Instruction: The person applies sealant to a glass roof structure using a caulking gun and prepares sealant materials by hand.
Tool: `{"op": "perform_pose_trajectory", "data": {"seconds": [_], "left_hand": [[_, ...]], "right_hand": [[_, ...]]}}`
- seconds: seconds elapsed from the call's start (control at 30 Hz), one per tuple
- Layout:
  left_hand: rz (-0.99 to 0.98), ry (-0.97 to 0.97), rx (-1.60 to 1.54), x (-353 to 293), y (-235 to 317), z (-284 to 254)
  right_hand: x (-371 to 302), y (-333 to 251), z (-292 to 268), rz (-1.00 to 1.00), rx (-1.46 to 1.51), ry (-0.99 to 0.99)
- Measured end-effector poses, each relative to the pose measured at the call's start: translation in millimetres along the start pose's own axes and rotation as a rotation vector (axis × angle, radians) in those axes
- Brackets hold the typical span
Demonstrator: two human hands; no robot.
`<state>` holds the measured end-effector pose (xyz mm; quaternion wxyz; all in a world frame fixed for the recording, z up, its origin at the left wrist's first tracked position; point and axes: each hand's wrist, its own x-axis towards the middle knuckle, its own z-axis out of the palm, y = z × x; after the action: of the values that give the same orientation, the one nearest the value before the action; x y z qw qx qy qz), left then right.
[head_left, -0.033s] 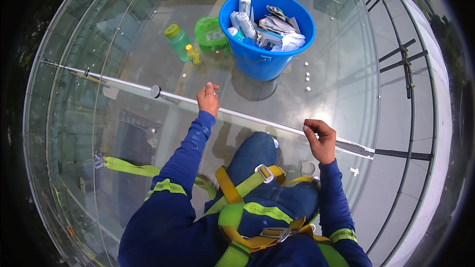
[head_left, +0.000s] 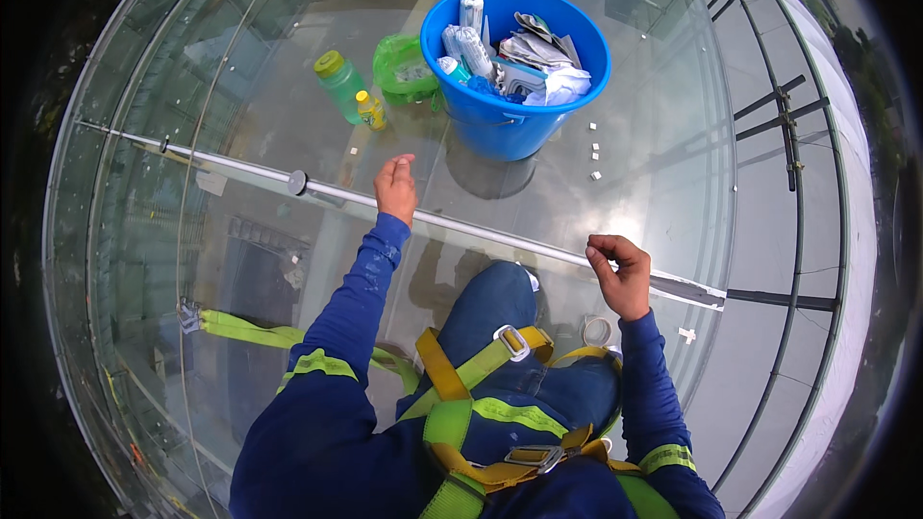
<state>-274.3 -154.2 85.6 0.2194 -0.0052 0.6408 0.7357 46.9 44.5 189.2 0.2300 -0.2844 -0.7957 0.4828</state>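
A long pale strip (head_left: 500, 238) is seen running across the glass surface (head_left: 538, 207) between and beyond the 2 hands. The left hand (head_left: 395, 190) is held at the strip with its fingers loosely bent; whether anything is gripped, or the strip touched, cannot be told. The right hand (head_left: 623, 274) is held near the strip's right-hand part, thumb and forefinger brought close together, but whether something thin is pinched there cannot be made out. If the strip is pressed or pulled unevenly by the 2 hands, it could be shifted or creased. Beyond the left hand, a round grey disc (head_left: 298, 182) is set on the strip's line to the left, where a sleeve could be caught. The small yellow bottle (head_left: 371, 111) and the green bottle (head_left: 341, 86), placed ahead of the left hand, could be tipped by a long reach; the blue bucket (head_left: 519, 130), ahead of and between the hands, could be bumped likewise. Just below the right hand, the tape roll (head_left: 596, 331) could be nudged by a knee or forearm.
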Motion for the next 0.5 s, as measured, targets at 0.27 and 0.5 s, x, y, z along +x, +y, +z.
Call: {"op": "perform_pose_trajectory", "data": {"seconds": [0.27, 0.5], "left_hand": [[0.757, 0.111, 0.323, 131, 106, 106], [0.822, 0.409, 0.604, 170, 97, 166]], "right_hand": [[221, -64, 47, -0.416, -0.083, -0.01], [405, -7, 198, -0.155, -0.535, -0.255]]}}
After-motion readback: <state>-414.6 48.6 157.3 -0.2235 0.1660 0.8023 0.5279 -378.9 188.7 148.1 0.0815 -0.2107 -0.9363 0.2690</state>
